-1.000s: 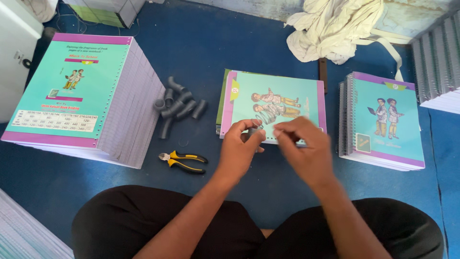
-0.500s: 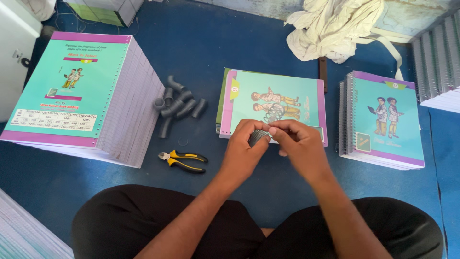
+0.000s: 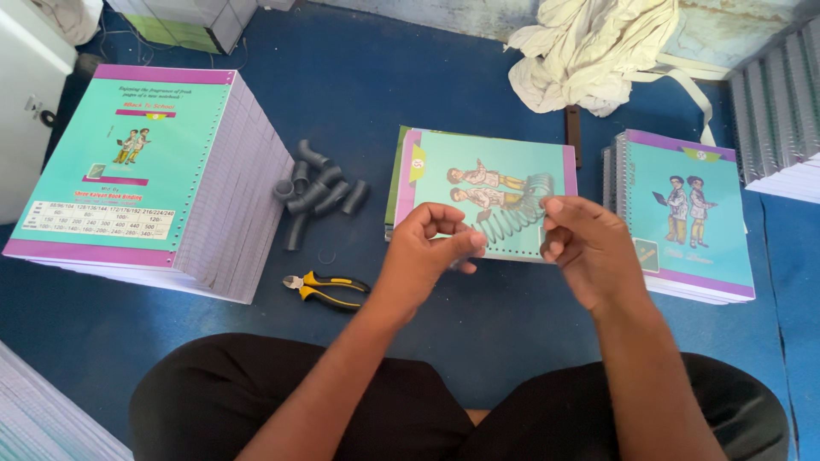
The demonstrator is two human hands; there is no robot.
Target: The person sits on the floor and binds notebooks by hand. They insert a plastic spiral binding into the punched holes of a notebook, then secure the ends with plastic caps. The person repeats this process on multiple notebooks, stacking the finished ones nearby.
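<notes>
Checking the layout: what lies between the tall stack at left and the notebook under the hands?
In the head view, grey tubes and yellow-handled pliers lie on the blue floor between them.

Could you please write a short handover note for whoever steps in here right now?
Left hand: pinches one end of the wire spiral coil.
Right hand: pinches the other end; coil stretched between both, above the loose notebook.
Pliers lie on the blue floor, grey tube pieces beyond.
Done: bound notebooks stacked at right.
Left: the loose notebook shows no coil in its holes; a tall unbound stack waits at left.
</notes>
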